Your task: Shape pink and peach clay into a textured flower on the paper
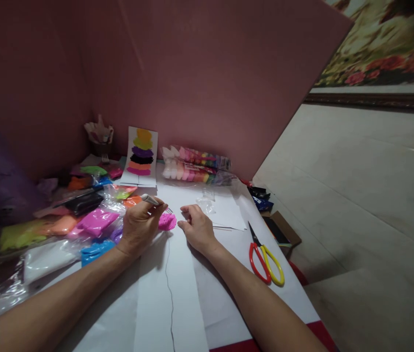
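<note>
At the far left, colourful bags of clay [98, 222] lie in a loose heap, and the left forearm passes in front of them. This arm enters from the lower left corner and rises slantwise to the middle. The left hand [139, 225] is turned with its back toward the camera, the wrist almost straight. Its fingers are bent and closed around a white pen-like tool [150, 199], whose thick end points up and to the left. Behind this hand stands a card [141, 151] with painted bands of colour.

Just to the right of the left fingers is the pink piece [167, 222], ridged on top, lying at the upper end of a drawn line [170, 293] on a white paper strip [155, 308]. I cannot tell whether the tool touches it.

Next comes the right hand [197, 227], whose forearm comes up from the lower right. Its fingers are curved toward the pink piece, thumb and forefinger a little apart, with nothing visible between them. Further right, scissors [265, 259] with one red and one yellow handle lie on the surface [225, 288], their blades directed away from the person.
</note>
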### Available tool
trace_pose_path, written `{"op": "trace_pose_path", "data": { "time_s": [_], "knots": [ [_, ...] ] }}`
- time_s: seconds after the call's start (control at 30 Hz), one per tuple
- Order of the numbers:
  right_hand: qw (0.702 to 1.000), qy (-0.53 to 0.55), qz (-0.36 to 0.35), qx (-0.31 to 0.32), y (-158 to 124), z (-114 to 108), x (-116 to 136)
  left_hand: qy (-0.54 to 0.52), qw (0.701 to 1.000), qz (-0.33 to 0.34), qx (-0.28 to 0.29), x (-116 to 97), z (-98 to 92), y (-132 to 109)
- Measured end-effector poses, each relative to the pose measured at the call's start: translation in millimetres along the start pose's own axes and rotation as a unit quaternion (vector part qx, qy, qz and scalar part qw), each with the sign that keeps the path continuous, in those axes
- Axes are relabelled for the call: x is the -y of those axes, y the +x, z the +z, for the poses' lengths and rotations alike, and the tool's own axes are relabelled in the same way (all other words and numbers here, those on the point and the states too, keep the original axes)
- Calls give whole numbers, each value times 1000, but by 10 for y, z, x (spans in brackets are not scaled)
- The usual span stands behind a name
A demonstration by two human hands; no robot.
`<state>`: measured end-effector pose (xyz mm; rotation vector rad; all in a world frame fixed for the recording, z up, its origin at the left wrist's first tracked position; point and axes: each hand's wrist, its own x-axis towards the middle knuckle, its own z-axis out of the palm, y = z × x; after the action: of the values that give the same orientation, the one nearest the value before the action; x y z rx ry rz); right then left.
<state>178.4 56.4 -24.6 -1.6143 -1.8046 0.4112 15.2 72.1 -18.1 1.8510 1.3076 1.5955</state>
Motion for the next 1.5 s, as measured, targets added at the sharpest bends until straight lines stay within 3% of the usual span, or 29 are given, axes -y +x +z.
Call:
{"op": "trace_pose_path", "data": {
  "time_s": [0.27,0.7,1.13,1.5],
  "knots": [
    [997,56,20,-43,-9,8,-9,-16,1000,-4,-22,-33,-23,19],
    [990,118,-16,-70,-6,53,-76,-68,994,-7,-80,45,1,51],
    [985,160,-24,-65,-16,53,-93,-70,995,-12,-71,72,13,47],
    [977,124,-98,-144,-35,3,-41,-76,995,-12,-62,29,7,29]
  ]
}}
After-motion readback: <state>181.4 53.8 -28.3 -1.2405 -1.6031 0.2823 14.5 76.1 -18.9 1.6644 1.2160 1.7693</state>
